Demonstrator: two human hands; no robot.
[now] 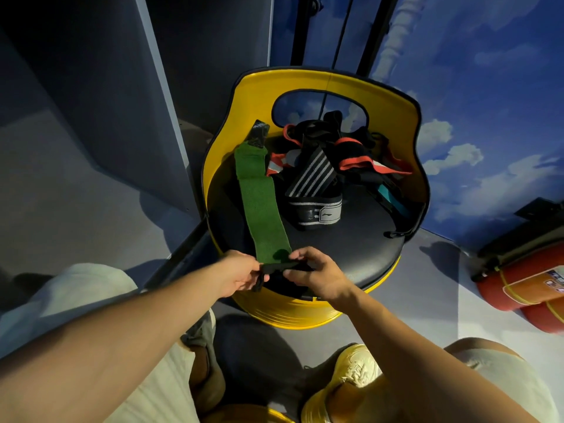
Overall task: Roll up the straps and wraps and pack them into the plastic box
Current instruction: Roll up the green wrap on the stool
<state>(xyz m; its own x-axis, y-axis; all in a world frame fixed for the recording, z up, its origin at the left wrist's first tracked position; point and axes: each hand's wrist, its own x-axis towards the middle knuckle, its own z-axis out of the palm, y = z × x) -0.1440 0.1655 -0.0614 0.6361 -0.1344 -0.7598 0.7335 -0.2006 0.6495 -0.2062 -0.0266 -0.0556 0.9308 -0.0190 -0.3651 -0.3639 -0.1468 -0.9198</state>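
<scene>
Just below the frame's centre, the left hand and right hand both pinch the black near end of the green wrap, which lies flat, running away toward the upper middle across the black seat of a yellow chair. Rolling looks barely begun; next, turn that end over itself tightly. The other straps lie heaped behind. No plastic box shows.

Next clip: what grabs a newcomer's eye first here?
The bright yellow chair at centre, its black seat piled with tangled straps at the back. A green wrap stretches down the seat's left side toward the viewer, where the left hand and right hand pinch its black end.
</scene>
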